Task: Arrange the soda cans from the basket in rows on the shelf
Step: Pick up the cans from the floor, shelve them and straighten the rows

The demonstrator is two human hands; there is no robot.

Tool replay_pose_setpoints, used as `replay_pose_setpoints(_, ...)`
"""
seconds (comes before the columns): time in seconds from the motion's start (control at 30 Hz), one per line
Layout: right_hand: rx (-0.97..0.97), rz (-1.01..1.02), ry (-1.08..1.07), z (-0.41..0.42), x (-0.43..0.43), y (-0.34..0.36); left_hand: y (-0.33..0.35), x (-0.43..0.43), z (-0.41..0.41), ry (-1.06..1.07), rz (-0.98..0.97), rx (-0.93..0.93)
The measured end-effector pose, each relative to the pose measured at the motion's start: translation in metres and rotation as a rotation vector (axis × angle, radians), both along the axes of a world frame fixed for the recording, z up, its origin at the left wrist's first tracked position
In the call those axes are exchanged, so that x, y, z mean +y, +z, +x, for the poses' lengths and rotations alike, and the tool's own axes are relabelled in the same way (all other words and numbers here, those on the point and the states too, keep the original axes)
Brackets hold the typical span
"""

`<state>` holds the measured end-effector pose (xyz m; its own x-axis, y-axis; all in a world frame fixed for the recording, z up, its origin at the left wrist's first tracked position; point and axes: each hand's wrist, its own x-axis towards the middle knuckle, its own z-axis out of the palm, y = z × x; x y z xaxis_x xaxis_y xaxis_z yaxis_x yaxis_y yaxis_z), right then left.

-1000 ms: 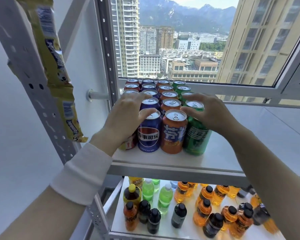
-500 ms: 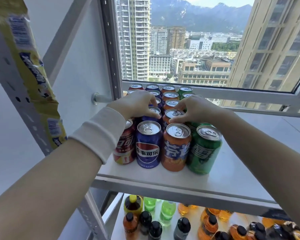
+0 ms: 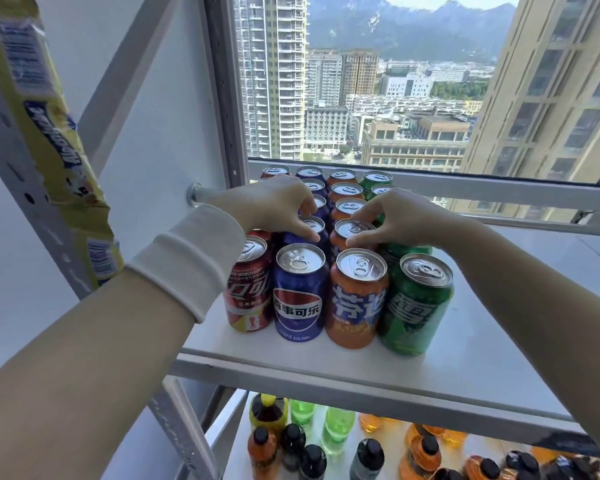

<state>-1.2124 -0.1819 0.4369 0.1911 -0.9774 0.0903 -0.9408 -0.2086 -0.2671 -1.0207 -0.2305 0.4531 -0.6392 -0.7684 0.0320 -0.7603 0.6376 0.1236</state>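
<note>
Soda cans stand on the white shelf [image 3: 471, 355] in four lines running front to back: red, blue, orange and green. The front row has a red can [image 3: 248, 292], a blue can [image 3: 300, 299], an orange can [image 3: 357, 306] and a green can [image 3: 414, 310]. My left hand [image 3: 274, 206] reaches over the red line, and its curled fingers grip the top of the second-row blue can [image 3: 310, 226]. Fingertips of my right hand [image 3: 399, 216] hold the rim of the second-row orange can [image 3: 352, 229]. No basket is in view.
A yellow snack packet [image 3: 49, 133] hangs on the grey shelf upright at the left. The window frame [image 3: 499, 192] runs right behind the last cans. On the lower shelf stand several bottles [image 3: 336, 431] of orange, green and dark drinks. Bare shelf lies right of the cans.
Both hands have moved back from the front-row cans to the second row, and the front row stands free. The view has come closer to the shelf.
</note>
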Motion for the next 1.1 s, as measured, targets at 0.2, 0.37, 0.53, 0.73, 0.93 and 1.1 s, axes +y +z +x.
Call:
replay_pose_setpoints(0.2,-0.053,-0.036,0.001,-0.004,-0.007,0.004,0.002,-0.001,0.001,0.009,0.072,-0.008)
replay_pose_setpoints(0.37,-0.038,-0.203,-0.074,-0.014,-0.025,0.008,0.009,-0.013,-0.004,0.075,0.005,0.167)
replay_pose_setpoints(0.53,0.05,-0.091,-0.112,-0.012,-0.05,0.007,0.004,-0.042,-0.024,0.178,0.011,0.017)
replay_pose_setpoints(0.73,0.091,-0.082,-0.079,-0.011,-0.062,-0.002,-0.004,-0.064,-0.028,0.153,0.059,-0.031)
replay_pose_setpoints(0.93,0.047,-0.103,-0.079,-0.011,-0.064,-0.002,0.001,-0.069,-0.025,0.129,0.083,-0.02)
replay_pose_setpoints(1.1,0.012,-0.117,-0.061,-0.014,-0.065,-0.005,0.002,-0.073,-0.026,0.108,0.1,-0.029)
